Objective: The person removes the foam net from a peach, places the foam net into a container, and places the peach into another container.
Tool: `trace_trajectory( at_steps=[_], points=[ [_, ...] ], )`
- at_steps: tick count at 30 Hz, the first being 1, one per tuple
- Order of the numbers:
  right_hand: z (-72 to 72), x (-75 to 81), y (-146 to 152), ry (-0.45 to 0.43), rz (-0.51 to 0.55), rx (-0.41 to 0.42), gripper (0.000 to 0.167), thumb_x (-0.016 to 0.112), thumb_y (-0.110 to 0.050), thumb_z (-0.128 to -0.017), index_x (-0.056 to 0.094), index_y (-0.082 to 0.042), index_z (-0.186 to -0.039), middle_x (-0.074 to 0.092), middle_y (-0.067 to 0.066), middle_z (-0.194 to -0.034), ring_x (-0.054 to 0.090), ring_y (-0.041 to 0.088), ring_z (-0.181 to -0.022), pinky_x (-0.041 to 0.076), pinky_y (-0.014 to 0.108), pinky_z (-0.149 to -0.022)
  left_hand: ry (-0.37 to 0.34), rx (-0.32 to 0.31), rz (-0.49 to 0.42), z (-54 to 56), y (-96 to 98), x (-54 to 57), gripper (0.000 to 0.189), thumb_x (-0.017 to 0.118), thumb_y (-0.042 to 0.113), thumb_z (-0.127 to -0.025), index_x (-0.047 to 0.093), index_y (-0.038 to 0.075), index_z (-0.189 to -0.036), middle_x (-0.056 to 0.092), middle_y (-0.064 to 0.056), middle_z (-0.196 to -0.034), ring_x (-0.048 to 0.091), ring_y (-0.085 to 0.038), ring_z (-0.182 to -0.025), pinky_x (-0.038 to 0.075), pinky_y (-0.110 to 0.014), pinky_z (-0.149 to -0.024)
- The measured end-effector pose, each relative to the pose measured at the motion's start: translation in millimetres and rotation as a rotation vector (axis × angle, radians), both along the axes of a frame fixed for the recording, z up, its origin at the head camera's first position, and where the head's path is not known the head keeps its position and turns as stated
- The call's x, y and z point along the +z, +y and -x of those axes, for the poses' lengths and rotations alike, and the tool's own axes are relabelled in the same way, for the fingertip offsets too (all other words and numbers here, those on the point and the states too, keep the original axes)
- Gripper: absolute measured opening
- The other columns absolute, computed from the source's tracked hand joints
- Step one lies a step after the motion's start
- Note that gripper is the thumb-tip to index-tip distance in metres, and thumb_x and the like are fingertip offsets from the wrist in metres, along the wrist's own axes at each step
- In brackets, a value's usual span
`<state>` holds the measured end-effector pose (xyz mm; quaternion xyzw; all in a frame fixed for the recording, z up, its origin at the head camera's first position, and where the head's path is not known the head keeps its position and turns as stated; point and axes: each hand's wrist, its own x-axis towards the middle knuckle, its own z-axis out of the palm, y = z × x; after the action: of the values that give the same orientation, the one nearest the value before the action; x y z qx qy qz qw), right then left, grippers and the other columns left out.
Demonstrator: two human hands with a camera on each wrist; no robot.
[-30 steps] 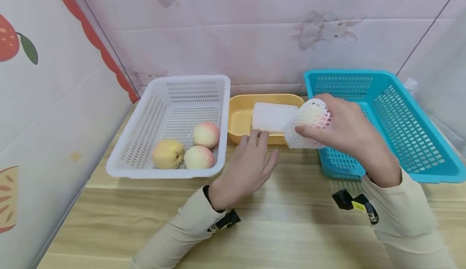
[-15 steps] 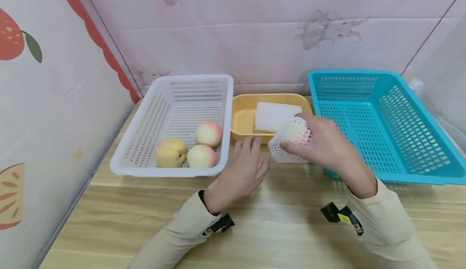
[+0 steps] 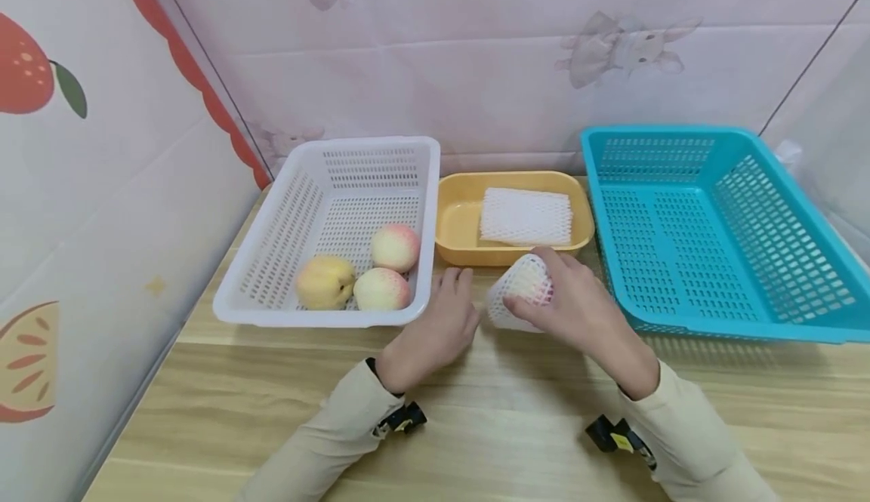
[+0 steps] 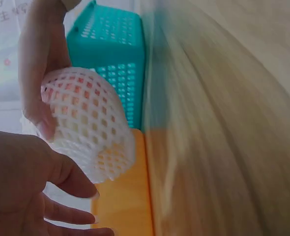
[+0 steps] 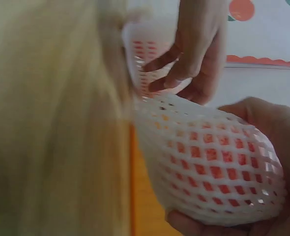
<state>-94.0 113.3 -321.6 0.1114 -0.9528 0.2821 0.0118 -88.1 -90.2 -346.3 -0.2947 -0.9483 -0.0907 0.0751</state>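
My right hand (image 3: pixel 578 302) grips a peach (image 3: pixel 530 284) sleeved in a white foam net (image 3: pixel 501 302), just above the table in front of the yellow tray. Through the mesh the peach's red skin shows in the right wrist view, and the net's loose end points toward my left hand. My left hand (image 3: pixel 435 328) is beside the white basket, fingers loosely bent and holding nothing. In the left wrist view its thumb and fingers stand spread near the foam net (image 4: pixel 88 123). Whether they touch it I cannot tell.
A white basket (image 3: pixel 268 260) with three peaches (image 3: pixel 382 289) stands at left. The yellow tray (image 3: pixel 455 251) behind the hands bears flat white foam nets (image 3: pixel 526 217). A turquoise basket (image 3: pixel 680 238) stands at right. A printed wall (image 3: pixel 435 87) closes off the back.
My right hand has brought the netted peach leftward and nearer me, from the yellow tray's right end to in front of it. My left hand has drawn slightly back, its fingers bending more.
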Motion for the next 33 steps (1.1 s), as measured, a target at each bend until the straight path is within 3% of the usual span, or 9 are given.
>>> trace_trajectory(
  at_steps=[3,7,11,17,22,25,29,33],
  points=[
    [1.0,-8.1,-1,-0.027,0.04,-0.034,0.082,0.069,-0.049,-0.083,0.039,0.001,-0.141,0.055,0.026,-0.124,0.057,0.035,-0.102,0.05,0.051,-0.079,0.087,-0.02,0.029,2.6,-2.2,-4.9,0.039,0.055,0.008,-0.091,0.044,-0.015,-0.121,0.05,-0.018,-0.099,0.047,-0.028,-0.093,0.043,-0.041,-0.087],
    [3.2,-16.1,-2,-0.044,0.069,-0.05,0.08,0.069,-0.048,-0.083,0.038,0.001,-0.138,0.058,0.023,-0.114,0.06,0.033,-0.096,0.052,0.047,-0.074,0.096,-0.036,-0.04,3.9,-4.0,-8.9,0.032,0.053,0.003,-0.085,0.046,-0.012,-0.113,0.046,-0.014,-0.091,0.044,-0.026,-0.087,0.04,-0.039,-0.083],
    [4.4,-20.7,0,-0.056,0.076,-0.056,0.077,0.069,-0.049,-0.083,0.039,0.0,-0.135,0.059,0.021,-0.109,0.061,0.032,-0.093,0.052,0.046,-0.07,0.149,-0.065,-0.01,4.9,-5.2,-10.2,0.025,0.054,0.003,-0.081,0.047,-0.008,-0.103,0.044,-0.012,-0.088,0.042,-0.025,-0.082,0.038,-0.037,-0.078],
    [6.8,-25.2,1,-0.063,0.087,-0.051,0.075,0.069,-0.044,-0.085,0.038,0.003,-0.135,0.058,0.022,-0.109,0.059,0.033,-0.095,0.051,0.047,-0.073,0.048,-0.037,-0.083,4.3,-5.8,-8.9,0.033,0.054,0.003,-0.081,0.045,-0.009,-0.11,0.047,-0.014,-0.093,0.045,-0.026,-0.085,0.041,-0.038,-0.081],
    [4.5,-21.2,2,-0.08,0.028,-0.062,0.087,0.065,-0.048,-0.088,0.026,0.005,-0.144,0.05,0.033,-0.123,0.057,0.044,-0.105,0.049,0.057,-0.079,0.07,-0.041,-0.075,4.7,-5.2,-9.2,0.035,0.055,0.002,-0.08,0.046,-0.01,-0.112,0.047,-0.015,-0.093,0.045,-0.027,-0.087,0.04,-0.039,-0.084],
    [0.9,-16.9,2,-0.034,-0.043,-0.084,0.091,0.063,-0.049,-0.089,0.021,0.004,-0.148,0.042,0.035,-0.133,0.05,0.05,-0.113,0.047,0.063,-0.08,0.027,-0.032,-0.109,4.4,-3.7,-8.4,0.038,0.055,0.0,-0.081,0.045,-0.012,-0.115,0.047,-0.016,-0.094,0.044,-0.029,-0.087,0.04,-0.04,-0.083],
    [-3.6,-12.4,0,0.068,-0.096,-0.093,0.081,0.065,-0.043,-0.089,0.029,0.003,-0.146,0.042,0.032,-0.135,0.046,0.053,-0.116,0.044,0.065,-0.084,-0.082,-0.003,-0.18,3.3,-1.3,-6.3,0.046,0.054,0.0,-0.084,0.042,-0.013,-0.126,0.048,-0.02,-0.104,0.045,-0.034,-0.092,0.041,-0.041,-0.084],
    [-6.0,-11.1,-1,0.104,-0.118,-0.078,0.073,0.064,-0.038,-0.091,0.035,0.005,-0.142,0.043,0.034,-0.135,0.042,0.054,-0.119,0.037,0.066,-0.093,-0.12,0.017,-0.175,2.2,-0.1,-4.2,0.045,0.053,0.002,-0.087,0.041,-0.011,-0.128,0.048,-0.021,-0.111,0.045,-0.036,-0.097,0.042,-0.042,-0.087]
  ],
)
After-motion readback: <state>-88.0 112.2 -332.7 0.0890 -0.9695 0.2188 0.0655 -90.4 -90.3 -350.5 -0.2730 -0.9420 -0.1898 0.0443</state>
